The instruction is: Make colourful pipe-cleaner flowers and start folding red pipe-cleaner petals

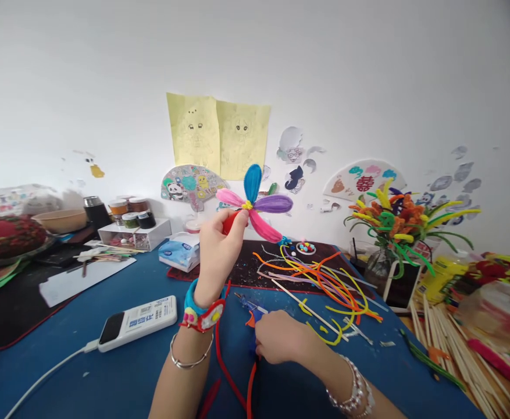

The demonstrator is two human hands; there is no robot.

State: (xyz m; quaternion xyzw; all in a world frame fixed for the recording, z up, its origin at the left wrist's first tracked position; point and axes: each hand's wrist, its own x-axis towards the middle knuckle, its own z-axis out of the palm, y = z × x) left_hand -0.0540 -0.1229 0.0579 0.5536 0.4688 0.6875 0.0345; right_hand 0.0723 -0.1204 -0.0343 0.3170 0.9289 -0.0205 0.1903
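Observation:
My left hand (217, 256) is raised and shut on the red stem of a pipe-cleaner flower (272, 203), which has pink, blue and purple petals around a yellow centre. A bracelet of blue and red pipe cleaner (203, 314) circles that wrist. Low over the blue table mat (84, 372), my right hand (278, 337) curls around a small blue-handled tool (250, 305), partly hidden by the fingers. An orange scrap (250, 319) lies by it. A long red pipe cleaner (226, 372) runs down between my forearms. Loose coloured pipe cleaners (320, 285) lie just beyond my right hand.
A white power bank (136, 323) with a cable lies left of my wrists. Behind stand a tissue pack (178, 253) and jars in a white box (132, 235). A vase of pipe-cleaner flowers (389, 233) stands to the right, above a heap of wooden sticks (455, 361).

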